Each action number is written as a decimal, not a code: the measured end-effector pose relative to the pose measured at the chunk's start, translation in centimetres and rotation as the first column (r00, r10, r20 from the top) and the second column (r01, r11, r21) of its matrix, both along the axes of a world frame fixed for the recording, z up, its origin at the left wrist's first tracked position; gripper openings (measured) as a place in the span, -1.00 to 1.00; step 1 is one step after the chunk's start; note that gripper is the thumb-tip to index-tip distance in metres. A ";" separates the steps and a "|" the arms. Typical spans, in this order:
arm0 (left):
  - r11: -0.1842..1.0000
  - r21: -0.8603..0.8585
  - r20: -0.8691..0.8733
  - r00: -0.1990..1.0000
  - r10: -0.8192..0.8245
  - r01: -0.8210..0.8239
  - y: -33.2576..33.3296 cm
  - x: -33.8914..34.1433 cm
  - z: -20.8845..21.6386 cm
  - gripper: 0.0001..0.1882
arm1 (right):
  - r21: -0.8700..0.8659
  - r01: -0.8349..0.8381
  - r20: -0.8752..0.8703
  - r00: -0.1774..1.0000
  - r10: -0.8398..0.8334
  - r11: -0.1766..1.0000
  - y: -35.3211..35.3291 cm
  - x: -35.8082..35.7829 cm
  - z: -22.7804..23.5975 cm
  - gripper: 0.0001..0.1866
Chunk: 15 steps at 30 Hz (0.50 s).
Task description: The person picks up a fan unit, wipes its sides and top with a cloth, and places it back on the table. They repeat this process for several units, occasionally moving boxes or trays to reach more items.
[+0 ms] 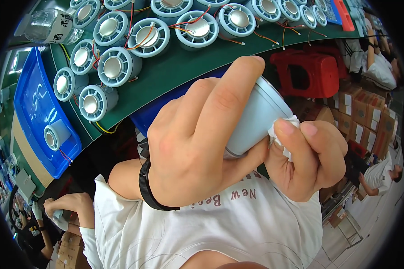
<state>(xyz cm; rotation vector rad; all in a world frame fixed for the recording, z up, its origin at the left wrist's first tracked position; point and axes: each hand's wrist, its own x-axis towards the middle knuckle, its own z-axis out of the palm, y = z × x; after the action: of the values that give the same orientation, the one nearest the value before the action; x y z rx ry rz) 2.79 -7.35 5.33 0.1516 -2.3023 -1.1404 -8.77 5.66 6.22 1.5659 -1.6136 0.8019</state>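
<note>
My left hand (197, 130), with a black band at its wrist, is closed around a light blue cylindrical housing (260, 112). The housing is tilted in front of my chest, and its wide rim points to the upper right. A small white wad of tissue or cloth (295, 120) is pinched in the fingers of my right hand (316, 154). That wad presses against the housing near its rim. My left fingers and palm hide much of the housing, and its inside does not show.
Several similar round units (114, 67) with silver discs and thin wires stand on the green bench (166, 80). One more lies in a blue tray (45, 107) at left. A clear bottle (42, 27), red stool (309, 74), stacked cartons (363, 112) and other people surround the bench.
</note>
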 end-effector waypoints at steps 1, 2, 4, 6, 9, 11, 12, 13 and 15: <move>1.000 0.011 -0.022 1.000 0.008 -0.008 0.0 -0.1 -0.1 -0.18 | 0.008 0.005 -0.001 1.000 -0.005 1.000 0.1 0.0 -0.2 -0.89; 1.000 0.025 -0.047 0.999 0.012 -0.010 0.0 -0.4 -0.2 -0.19 | 0.005 0.011 0.007 1.000 -0.011 1.000 0.2 0.0 -0.3 -0.89; 0.999 0.041 -0.074 0.997 0.009 -0.006 0.0 -0.8 -0.3 -0.19 | 0.003 0.027 0.019 0.999 -0.027 1.000 0.3 0.0 -0.4 -0.88; 1.000 0.024 -0.051 0.999 -0.007 0.008 0.0 -0.4 -0.3 -0.19 | -0.025 0.014 0.044 0.999 -0.013 1.000 -0.3 0.1 -0.3 -0.89; 1.000 0.020 -0.044 0.999 -0.017 0.018 -0.1 -0.3 -0.3 -0.19 | -0.069 0.007 0.082 0.997 -0.001 0.998 -0.7 0.5 -0.1 -0.89; 1.000 0.023 -0.054 0.998 -0.012 0.013 -0.3 -0.5 -0.3 -0.19 | 0.006 0.026 0.100 0.995 -0.027 1.000 -0.1 0.4 0.0 -0.89; 1.000 0.023 -0.058 0.998 -0.011 0.013 -0.4 -0.7 -0.3 -0.19 | 0.025 0.030 0.105 0.994 -0.032 0.999 -0.2 0.3 0.1 -0.89; 1.000 0.020 -0.063 0.998 -0.008 0.009 -0.4 -0.8 -0.3 -0.19 | 0.042 0.034 0.107 0.994 -0.039 0.999 -0.3 0.1 0.1 -0.88; 1.000 0.023 -0.062 0.998 -0.003 0.004 0.0 -0.6 -0.4 -0.19 | -0.004 0.007 0.123 0.992 -0.006 1.000 -0.5 0.1 0.2 -0.88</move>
<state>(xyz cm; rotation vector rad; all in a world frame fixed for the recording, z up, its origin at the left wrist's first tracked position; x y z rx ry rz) 2.18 -7.37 4.95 0.1188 -2.2364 -1.1577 -8.63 5.15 6.45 1.5333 -1.7018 0.9136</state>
